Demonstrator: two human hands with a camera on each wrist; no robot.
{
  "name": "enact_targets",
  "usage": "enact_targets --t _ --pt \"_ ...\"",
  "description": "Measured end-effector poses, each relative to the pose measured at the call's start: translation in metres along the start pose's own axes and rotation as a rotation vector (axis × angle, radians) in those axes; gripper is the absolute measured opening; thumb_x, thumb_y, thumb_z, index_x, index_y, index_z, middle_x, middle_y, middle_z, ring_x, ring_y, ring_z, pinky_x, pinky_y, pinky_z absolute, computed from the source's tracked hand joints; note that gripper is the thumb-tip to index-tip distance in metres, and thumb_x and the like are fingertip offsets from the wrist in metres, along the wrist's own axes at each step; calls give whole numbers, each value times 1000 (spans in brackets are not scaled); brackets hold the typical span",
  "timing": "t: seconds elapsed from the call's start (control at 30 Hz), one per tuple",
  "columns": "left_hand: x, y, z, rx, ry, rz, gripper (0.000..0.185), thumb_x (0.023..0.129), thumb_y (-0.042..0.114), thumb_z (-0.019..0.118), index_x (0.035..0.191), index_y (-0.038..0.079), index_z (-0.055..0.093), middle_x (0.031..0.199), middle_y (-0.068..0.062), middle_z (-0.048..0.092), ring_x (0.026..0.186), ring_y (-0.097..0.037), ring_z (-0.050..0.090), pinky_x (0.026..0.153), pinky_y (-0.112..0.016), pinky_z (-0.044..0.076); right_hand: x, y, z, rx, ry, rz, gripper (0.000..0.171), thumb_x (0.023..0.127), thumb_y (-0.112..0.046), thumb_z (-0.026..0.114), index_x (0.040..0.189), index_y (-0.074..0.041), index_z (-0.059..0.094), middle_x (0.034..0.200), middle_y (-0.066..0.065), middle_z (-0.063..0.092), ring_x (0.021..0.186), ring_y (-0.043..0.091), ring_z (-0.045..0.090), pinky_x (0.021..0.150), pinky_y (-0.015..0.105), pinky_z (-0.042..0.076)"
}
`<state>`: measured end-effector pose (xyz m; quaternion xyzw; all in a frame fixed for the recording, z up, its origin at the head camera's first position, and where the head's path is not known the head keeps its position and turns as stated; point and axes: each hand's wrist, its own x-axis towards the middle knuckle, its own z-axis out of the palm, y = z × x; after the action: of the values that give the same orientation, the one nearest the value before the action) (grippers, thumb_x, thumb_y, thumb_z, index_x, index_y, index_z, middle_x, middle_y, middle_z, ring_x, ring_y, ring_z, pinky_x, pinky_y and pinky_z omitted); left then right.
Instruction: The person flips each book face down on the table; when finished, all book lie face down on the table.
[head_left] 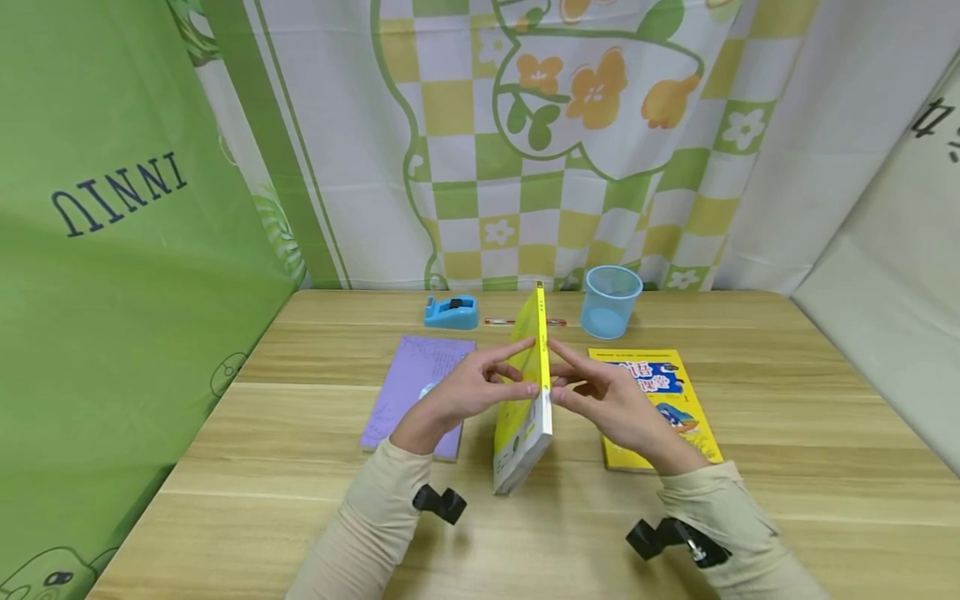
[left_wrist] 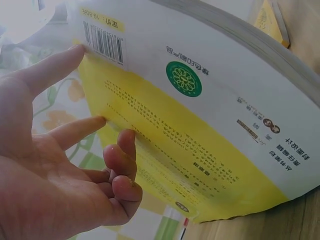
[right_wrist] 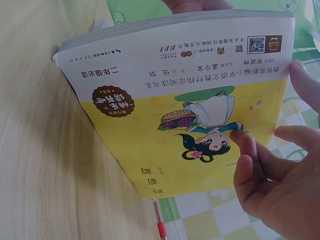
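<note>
Yellow-and-white book (head_left: 525,417) stands on its edge mid surface (head_left: 300,517), tilted a bit, spine up. Left hand (head_left: 468,390) presses the back cover with straight fingers (left_wrist: 75,127), two lower ones curled loosely; right hand (head_left: 607,400) does the same on the front cover, fingers (right_wrist: 247,150) flat on it, nothing gripped. Book is sandwiched between both palms, lower edge touching the wood. Purple notebook (head_left: 416,383) lies flat just left of it, yellow book (head_left: 660,400) flat just right. Behind: blue tape dispenser (head_left: 452,312), red pen (head_left: 502,321), blue cup (head_left: 611,300) near the curtain (head_left: 525,125)
</note>
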<state>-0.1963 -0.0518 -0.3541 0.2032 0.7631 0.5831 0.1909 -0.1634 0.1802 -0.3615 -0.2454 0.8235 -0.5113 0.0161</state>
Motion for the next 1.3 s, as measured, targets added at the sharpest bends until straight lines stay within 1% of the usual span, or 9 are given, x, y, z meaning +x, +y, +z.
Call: enact_targets --t 0.3,0.53,0.77,0.87,0.97,1.07,1.1,1.2,1.3 --pt "3 -4 1 21 0 -5 68 94 24 70 155 25 41 128 -18 60 113 -27 58 94 -36 49 0 0 -3 -21 -5 11 62 100 -22 63 157 -18 38 136 19 64 113 29 63 89 23 53" --pt "6 -7 1 47 2 -5 68 93 24 72 155 24 42 123 -16 64 104 -21 61 89 -34 50 -1 0 -7 -35 -28 40 62 99 -24 65 156 -18 39 130 17 66 114 29 65 90 25 53" --pt "9 -15 3 80 23 -52 68 92 28 74 154 26 44 120 -17 62 102 -22 60 93 -47 51 -3 -3 -17 -48 -29 74 65 95 -26 71 153 -16 44 122 13 69 105 25 67 85 25 54" --pt "10 -18 5 100 30 -62 68 91 29 75 153 27 45 120 -16 61 104 -23 58 91 -47 52 -4 -3 -21 -60 -33 85 67 93 -26 73 152 -14 46 118 12 70 103 25 67 84 24 54" --pt "12 -21 7 127 35 -61 69 91 30 75 153 27 46 123 -16 60 107 -25 57 87 -42 54 -4 -3 -25 -67 -36 96 67 92 -26 75 151 -13 47 118 12 70 102 24 67 76 24 54" --pt "13 -23 9 165 43 -66 68 90 32 75 152 28 46 128 -15 59 111 -25 56 83 -36 54 -4 -4 -29 -81 -34 115 67 90 -26 77 150 -13 50 119 11 71 99 22 66 62 24 51" --pt "14 -23 10 176 45 -70 68 90 33 75 152 28 46 129 -15 59 111 -25 55 82 -34 53 -4 -4 -30 -86 -34 118 67 90 -26 77 149 -13 51 119 11 72 98 21 66 61 24 50" --pt "15 -24 12 205 52 -72 68 90 34 75 152 28 47 130 -15 60 112 -25 56 80 -31 52 -5 -6 -33 -105 -31 108 66 88 -25 78 147 -11 53 117 10 72 95 17 65 65 23 52" --pt "16 -24 14 222 55 -77 68 90 34 75 151 26 48 129 -15 61 112 -26 57 79 -30 51 -7 -7 -36 -121 -28 84 65 88 -22 79 145 -7 54 114 10 72 92 14 64 77 22 53"
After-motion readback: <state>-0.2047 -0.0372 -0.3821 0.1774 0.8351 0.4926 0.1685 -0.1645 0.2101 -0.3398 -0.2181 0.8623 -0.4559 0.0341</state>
